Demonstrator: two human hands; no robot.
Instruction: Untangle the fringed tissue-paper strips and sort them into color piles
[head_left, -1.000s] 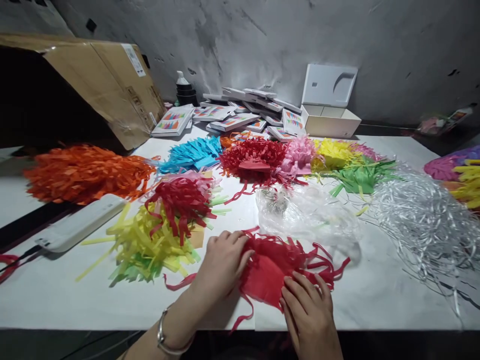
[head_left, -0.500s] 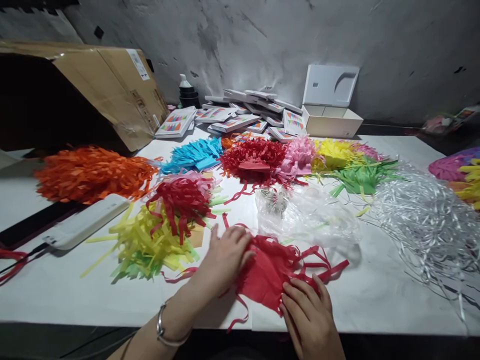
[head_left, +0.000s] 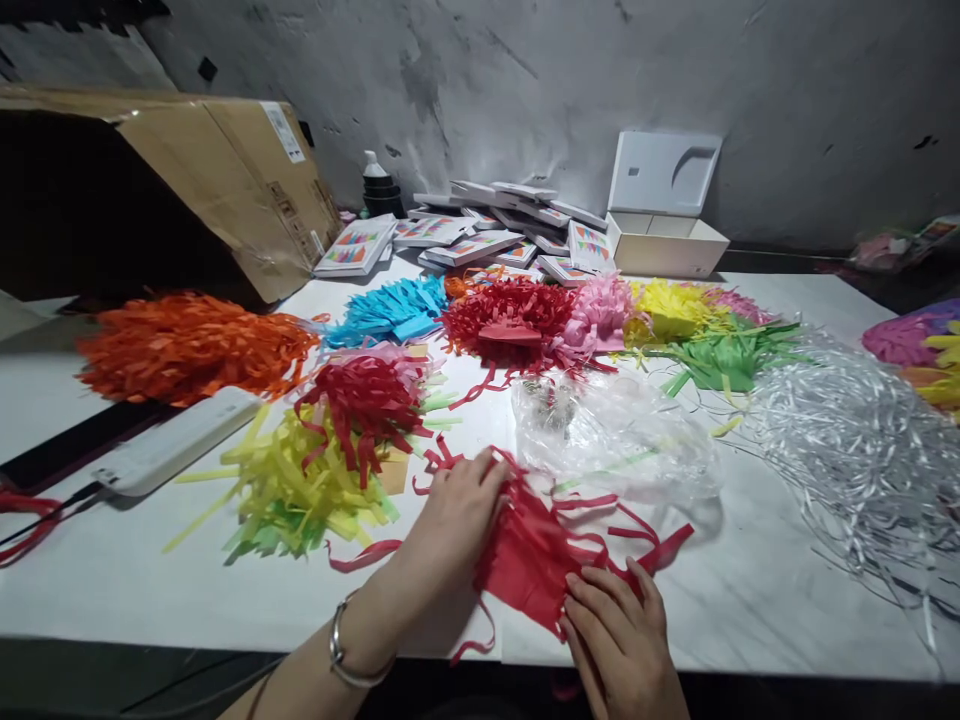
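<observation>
A red fringed tissue paper tassel [head_left: 529, 570] lies near the table's front edge, its loose strips spreading left and right. Over its far left side, my left hand [head_left: 463, 500] is curled with bent fingers closed on the tissue; the fingertips are partly hidden. My right hand [head_left: 626, 630] rests at the near right edge of the same tissue, fingers stretched out and lying flat on it. Just beyond is a crumpled clear plastic bag [head_left: 622, 440]. To the left lie a dark red tassel bundle [head_left: 367, 405] and a yellow bundle [head_left: 292, 465].
Orange [head_left: 195, 345], blue [head_left: 390, 310] and green [head_left: 739, 355] fringe bundles lie farther back. Silver strands [head_left: 855, 450] spread on the right. Behind are stacked flat boxes [head_left: 480, 240], an open white box [head_left: 664, 245] and a cardboard carton [head_left: 232, 190]. A white power bank-like device [head_left: 176, 440] sits left.
The left hand has shifted slightly at the tissue's far left side, and red strips there have bunched up. Strips on the right have moved a little; the right hand stays in place.
</observation>
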